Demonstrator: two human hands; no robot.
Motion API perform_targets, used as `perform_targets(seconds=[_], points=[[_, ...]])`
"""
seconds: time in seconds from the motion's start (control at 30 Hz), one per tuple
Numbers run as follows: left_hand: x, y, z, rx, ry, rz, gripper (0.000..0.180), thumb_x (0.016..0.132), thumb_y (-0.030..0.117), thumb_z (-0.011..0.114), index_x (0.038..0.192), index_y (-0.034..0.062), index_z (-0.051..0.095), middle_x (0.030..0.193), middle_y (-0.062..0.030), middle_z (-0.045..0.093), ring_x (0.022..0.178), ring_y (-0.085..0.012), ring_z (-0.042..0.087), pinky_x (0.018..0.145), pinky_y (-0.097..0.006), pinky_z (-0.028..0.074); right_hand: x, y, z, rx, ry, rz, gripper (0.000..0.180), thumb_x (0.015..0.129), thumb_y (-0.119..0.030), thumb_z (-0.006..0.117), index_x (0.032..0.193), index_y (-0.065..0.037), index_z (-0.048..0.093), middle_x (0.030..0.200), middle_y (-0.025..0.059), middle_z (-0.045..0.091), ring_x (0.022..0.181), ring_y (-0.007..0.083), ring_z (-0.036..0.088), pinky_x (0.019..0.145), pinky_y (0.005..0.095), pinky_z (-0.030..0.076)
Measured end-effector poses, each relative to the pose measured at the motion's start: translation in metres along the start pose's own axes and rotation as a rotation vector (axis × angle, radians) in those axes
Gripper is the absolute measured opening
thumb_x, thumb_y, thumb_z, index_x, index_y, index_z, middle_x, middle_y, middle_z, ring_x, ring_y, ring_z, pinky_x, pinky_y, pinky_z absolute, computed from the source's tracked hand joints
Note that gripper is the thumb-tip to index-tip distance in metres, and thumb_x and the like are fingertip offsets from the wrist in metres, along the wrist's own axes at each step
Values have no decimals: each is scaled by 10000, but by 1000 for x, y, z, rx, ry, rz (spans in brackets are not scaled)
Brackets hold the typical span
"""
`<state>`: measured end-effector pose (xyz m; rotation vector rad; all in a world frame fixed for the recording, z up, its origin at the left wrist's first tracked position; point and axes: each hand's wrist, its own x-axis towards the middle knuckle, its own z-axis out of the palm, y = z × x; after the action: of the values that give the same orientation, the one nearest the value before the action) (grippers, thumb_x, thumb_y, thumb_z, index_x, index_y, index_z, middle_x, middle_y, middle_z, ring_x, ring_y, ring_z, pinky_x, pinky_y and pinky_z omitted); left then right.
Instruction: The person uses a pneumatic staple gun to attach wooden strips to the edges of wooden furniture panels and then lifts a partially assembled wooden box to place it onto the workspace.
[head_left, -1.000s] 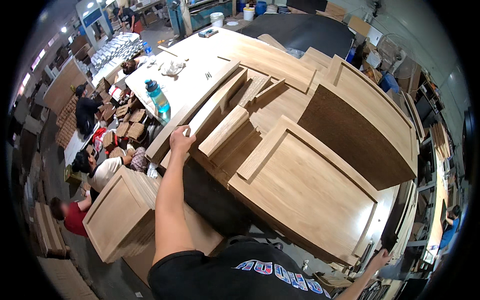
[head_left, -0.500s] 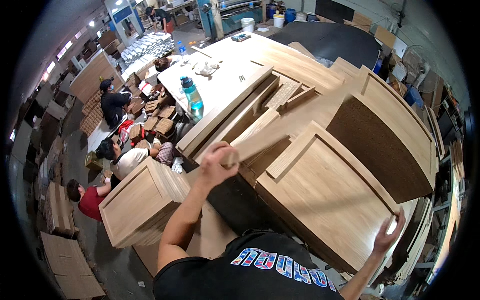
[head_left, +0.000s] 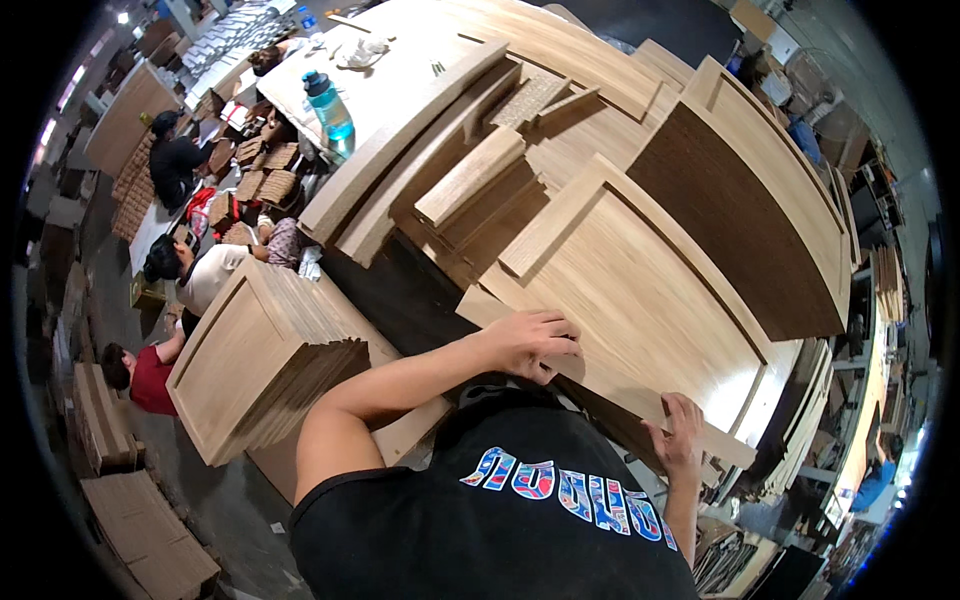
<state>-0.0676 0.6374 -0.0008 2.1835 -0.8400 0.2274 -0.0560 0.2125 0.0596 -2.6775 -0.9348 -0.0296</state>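
Held along the near edge of a framed panel [head_left: 640, 285], just beyond both hands: a pale wooden strip [head_left: 615, 382]. Gripped by the curled left hand [head_left: 530, 345]; touched farther along by the bent right hand [head_left: 680, 432], closure impossible to tell. Spaced contact, presumably against tipping.

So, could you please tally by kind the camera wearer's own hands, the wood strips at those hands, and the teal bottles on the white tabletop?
Hands, left hand and right hand: 2
Wood strip: 1
Teal bottle: 1
Total: 4
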Motion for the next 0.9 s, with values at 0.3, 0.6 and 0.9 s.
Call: perform_targets(seconds=[0.3, 0.6, 0.9], points=[[25, -35, 9, 66, -165, 62, 618, 755, 235, 868, 1358, 194, 741, 1341, -81, 702, 1285, -307, 668, 1149, -458, 518, -32, 0, 49, 43, 77, 133, 580, 906, -281, 910, 1393, -33, 717, 1370, 164, 698, 1247, 420, 653, 1072, 518, 536], [34, -38, 2, 99, -156, 57, 578, 827, 316, 923, 1369, 198, 762, 1343, -83, 733, 1276, -319, 684, 1135, -494, 518, -33, -1, 56, 67, 112, 170, 563, 915, -287, 878, 1407, -61, 721, 1424, 120, 706, 1335, 374, 652, 1152, 512, 519], [52, -18, 1, 314, -231, 27, 743, 669, 238, 951, 1381, 147, 757, 1306, -87, 724, 1199, -380, 667, 1076, -528, 539, -44, 1, 47, 126, 323, 272, 527, 1011, -343, 806, 1454, -85, 680, 1470, 129, 681, 1419, 357, 609, 1256, 526, 441]])
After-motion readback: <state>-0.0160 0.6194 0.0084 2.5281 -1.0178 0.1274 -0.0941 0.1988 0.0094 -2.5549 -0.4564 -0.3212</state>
